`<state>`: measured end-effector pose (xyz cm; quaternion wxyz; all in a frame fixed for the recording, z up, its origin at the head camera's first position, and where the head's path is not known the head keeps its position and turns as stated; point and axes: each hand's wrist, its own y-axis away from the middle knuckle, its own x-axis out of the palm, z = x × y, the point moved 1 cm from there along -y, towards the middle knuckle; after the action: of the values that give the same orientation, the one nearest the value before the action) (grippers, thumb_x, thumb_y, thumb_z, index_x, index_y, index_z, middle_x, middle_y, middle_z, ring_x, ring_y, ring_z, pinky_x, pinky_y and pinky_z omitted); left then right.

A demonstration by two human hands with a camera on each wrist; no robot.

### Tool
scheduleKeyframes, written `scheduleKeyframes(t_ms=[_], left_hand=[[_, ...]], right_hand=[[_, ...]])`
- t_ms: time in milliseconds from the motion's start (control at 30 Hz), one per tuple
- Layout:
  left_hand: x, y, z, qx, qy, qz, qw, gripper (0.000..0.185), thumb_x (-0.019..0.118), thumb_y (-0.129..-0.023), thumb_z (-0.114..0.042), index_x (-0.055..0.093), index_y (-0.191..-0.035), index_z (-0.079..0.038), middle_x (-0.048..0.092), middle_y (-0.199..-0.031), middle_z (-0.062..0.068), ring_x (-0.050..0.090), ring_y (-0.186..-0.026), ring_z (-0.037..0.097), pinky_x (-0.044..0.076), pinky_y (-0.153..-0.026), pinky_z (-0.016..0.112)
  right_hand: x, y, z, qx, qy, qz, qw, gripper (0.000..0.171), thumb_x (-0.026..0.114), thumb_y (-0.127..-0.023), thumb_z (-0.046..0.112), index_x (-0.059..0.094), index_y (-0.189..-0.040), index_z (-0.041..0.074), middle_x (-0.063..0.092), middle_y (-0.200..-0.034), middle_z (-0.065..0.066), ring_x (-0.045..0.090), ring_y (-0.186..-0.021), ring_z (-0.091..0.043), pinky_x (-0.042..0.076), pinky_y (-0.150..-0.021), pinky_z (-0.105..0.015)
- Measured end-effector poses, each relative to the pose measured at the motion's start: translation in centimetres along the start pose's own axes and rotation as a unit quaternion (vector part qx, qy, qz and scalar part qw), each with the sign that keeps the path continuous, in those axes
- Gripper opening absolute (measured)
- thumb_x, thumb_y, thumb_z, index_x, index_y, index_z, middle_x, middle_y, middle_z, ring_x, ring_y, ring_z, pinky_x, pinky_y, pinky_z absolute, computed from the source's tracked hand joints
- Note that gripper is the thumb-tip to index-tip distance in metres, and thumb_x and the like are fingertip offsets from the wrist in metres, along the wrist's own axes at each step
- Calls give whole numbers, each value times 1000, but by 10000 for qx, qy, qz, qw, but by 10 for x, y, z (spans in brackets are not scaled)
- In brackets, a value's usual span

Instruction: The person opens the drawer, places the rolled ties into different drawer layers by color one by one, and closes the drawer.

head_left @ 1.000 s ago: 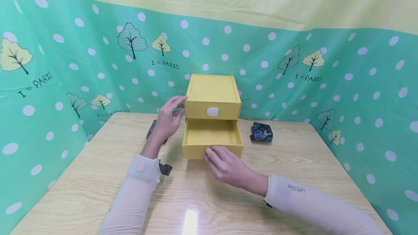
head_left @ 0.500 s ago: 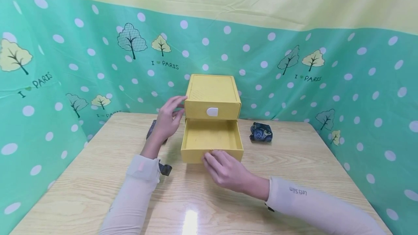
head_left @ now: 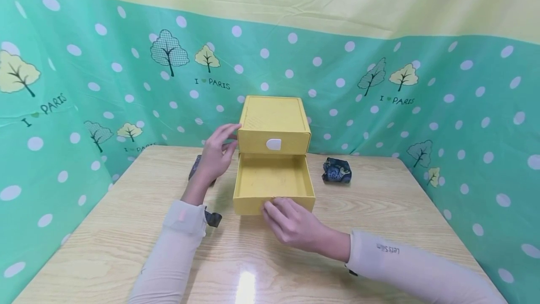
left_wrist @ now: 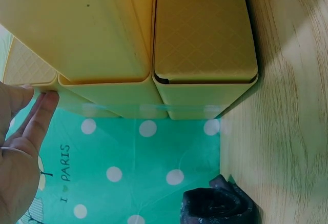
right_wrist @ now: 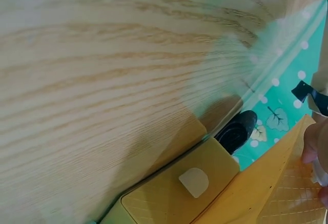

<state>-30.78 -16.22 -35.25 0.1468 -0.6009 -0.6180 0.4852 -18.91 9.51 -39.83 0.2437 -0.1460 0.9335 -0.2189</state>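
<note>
So the lower drawer (head_left: 273, 183) has slid out a bit further toward the person than it was a second ago, and the right hand (head_left: 295, 224) has come back with it, while the left hand (head_left: 216, 154) hasn't budged. Right hand's grip: fingers curled over the front wall of that drawer, right at the middle of the rim, so the drawer sits directly in front of and under the fingertips, pulled well out of the yellow drawer box (head_left: 274, 123). Inside the drawer you just see its bare yellow floor. Left hand's grip isn't really a grip, it's flat with the fingers straight, pressed against the left side of the box up near the top corner; the left wrist view shows the fingertips (left_wrist: 43, 112) touching the box edge. The upper drawer (head_left: 274, 143) is closed, with a white tab handle (head_left: 273, 144) in the middle of its front. Everything sits on a light wooden table (head_left: 379, 219). A dark blue patterned bundle of cloth (head_left: 337, 171) lies on the table just right of the box, and another dark item (head_left: 196, 168) is mostly hidden behind the left hand.
</note>
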Motion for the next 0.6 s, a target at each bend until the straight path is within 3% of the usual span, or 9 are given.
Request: scheduleKeyframes(t_ms=[600], left_hand=[[0,0,-1,-34,19,10,10000,51,61,-94,15,58,-142,-2,57,-139,18,66,-109,33,63,-91,34]], right_hand=[[-22,-14,-1,-168,-72,-282,9994,39,40,-102,-6,78,-100,2,70,-99,-11,65,-83,-18,63,-75,-20]])
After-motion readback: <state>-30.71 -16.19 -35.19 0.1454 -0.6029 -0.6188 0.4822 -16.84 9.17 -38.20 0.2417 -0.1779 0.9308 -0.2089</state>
